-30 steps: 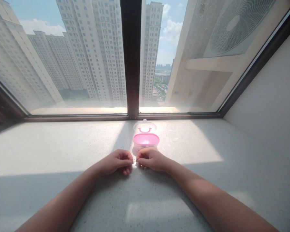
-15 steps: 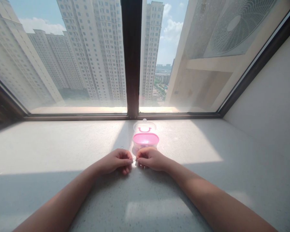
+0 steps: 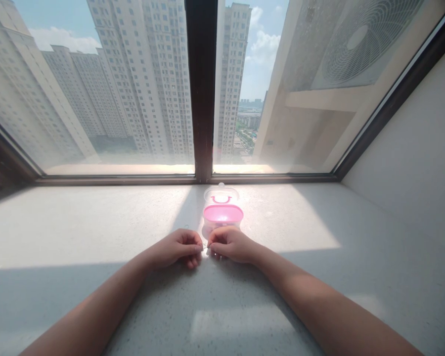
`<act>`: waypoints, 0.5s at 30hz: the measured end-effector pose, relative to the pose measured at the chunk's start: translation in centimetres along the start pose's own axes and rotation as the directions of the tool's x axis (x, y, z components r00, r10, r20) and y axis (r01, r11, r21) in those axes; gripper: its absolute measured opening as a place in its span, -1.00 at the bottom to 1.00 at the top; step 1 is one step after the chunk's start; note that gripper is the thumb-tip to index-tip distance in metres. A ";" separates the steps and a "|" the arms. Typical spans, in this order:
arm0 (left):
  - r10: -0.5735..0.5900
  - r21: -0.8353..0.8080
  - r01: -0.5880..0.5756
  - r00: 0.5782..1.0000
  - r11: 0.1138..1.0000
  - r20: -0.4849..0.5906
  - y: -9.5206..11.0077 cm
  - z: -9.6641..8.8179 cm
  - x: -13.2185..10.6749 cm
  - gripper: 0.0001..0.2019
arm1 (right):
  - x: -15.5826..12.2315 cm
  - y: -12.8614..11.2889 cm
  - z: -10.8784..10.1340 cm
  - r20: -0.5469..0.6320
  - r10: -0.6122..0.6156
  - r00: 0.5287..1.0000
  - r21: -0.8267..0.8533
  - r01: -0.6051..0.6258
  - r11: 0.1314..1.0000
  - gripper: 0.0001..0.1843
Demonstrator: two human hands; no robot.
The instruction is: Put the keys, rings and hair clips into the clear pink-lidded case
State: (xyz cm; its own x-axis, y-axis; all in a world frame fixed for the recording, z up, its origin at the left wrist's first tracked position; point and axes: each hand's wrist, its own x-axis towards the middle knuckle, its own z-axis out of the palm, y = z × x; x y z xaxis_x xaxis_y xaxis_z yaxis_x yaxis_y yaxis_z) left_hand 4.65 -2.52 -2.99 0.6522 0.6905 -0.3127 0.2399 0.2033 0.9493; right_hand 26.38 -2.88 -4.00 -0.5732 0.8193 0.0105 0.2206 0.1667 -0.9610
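Just above the pale stone sill [image 3: 215,287], my left hand [image 3: 185,248] and my right hand [image 3: 228,243] face each other, fingertips almost meeting. Each pinches thumb against forefinger. Between the fingertips shows a tiny, thin, pale loop [image 3: 204,246]; its kind is too small to tell. Right behind my right hand stands a small clear box with a pink rim [image 3: 223,213]. Its clear lid with a pink handle [image 3: 221,196] is folded back toward the window. My right hand hides part of the box's front, and its contents cannot be made out.
A small thin ring-like thing [image 3: 187,227] lies on the sill behind my left hand. The dark window frame [image 3: 203,99] runs along the sill's back edge, and a white wall [image 3: 411,148] borders the right side. Tall buildings and an outdoor fan unit stand beyond the glass.
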 end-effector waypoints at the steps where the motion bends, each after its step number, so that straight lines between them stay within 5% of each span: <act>1: 0.002 -0.002 -0.002 1.000 1.000 0.000 0.0 0.0 0.0 -0.71 | 0.0 0.0 0.0 -0.001 0.000 1.000 -0.002 0.000 1.000 -0.92; 15: 0.010 -0.007 -0.009 1.000 1.000 0.006 -0.1 -0.1 0.2 -0.71 | -0.1 -0.1 0.0 -0.003 -0.003 1.000 0.002 0.003 1.000 -0.92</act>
State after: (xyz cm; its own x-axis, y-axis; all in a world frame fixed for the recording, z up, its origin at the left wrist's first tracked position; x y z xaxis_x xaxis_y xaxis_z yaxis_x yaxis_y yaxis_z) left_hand 4.68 -2.37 -3.14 0.6587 0.6883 -0.3038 0.2285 0.2017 0.9524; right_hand 26.35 -2.96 -3.91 -0.5717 0.8204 0.0142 0.2169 0.1678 -0.9617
